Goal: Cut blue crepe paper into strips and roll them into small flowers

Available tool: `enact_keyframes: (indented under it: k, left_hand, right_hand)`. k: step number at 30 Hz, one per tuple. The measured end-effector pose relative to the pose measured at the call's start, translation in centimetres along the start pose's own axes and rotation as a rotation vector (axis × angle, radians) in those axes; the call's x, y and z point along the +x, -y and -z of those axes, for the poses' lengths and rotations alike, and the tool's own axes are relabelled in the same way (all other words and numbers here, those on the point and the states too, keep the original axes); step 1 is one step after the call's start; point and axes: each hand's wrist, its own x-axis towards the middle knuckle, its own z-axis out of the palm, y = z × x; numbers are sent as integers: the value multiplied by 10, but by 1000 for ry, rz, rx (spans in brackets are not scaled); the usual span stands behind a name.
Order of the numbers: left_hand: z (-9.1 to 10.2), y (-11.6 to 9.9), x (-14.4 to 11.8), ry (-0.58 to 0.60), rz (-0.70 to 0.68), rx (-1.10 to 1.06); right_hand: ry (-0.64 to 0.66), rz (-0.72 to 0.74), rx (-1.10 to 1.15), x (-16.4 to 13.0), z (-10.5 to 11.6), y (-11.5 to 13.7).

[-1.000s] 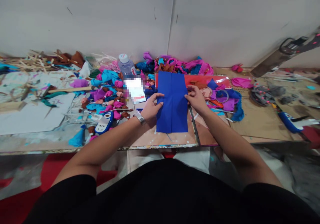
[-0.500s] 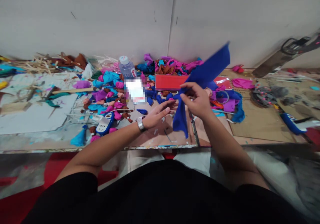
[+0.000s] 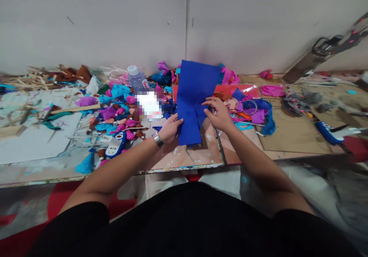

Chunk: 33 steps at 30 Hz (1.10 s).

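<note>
A deep blue paper sheet (image 3: 198,82) stands upright over the table, creased, with a narrower part hanging down toward the front. My left hand (image 3: 171,128), wearing a metal wristwatch (image 3: 158,139), pinches its left edge between thumb and fingers. At the sheet's right side is my right hand (image 3: 220,113), thumb and fingers apart and the fingertips close to the paper; whether they touch it I cannot tell. Behind the sheet, a long red box (image 3: 243,90) is partly covered.
Crumpled coloured paper pieces (image 3: 116,109) crowd the left, around a clear bottle (image 3: 138,77) and a blue-and-white power strip (image 3: 115,144). Green-handled pliers (image 3: 59,116) lie further left. To the right are a tape ring (image 3: 250,107), cardboard (image 3: 293,134) and another blue-edged device (image 3: 327,132).
The blue sheet has swung from a slanted, folded position to upright and spread. My left hand has closed on its left edge; my right hand has loosened its pinch.
</note>
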Motion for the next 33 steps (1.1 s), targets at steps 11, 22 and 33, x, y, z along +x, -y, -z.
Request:
enact_keyframes:
  k: [11, 22, 33]
  left_hand:
    - [-1, -5, 0, 30, 115, -124]
    - [3, 1, 5, -31, -8, 5]
    - [14, 1, 3, -6, -200, 191]
  right_hand:
    - [-47, -590, 576, 0, -18, -28]
    - [-95, -512, 447, 42, -21, -56]
    - [-6, -337, -17, 45, 14, -46]
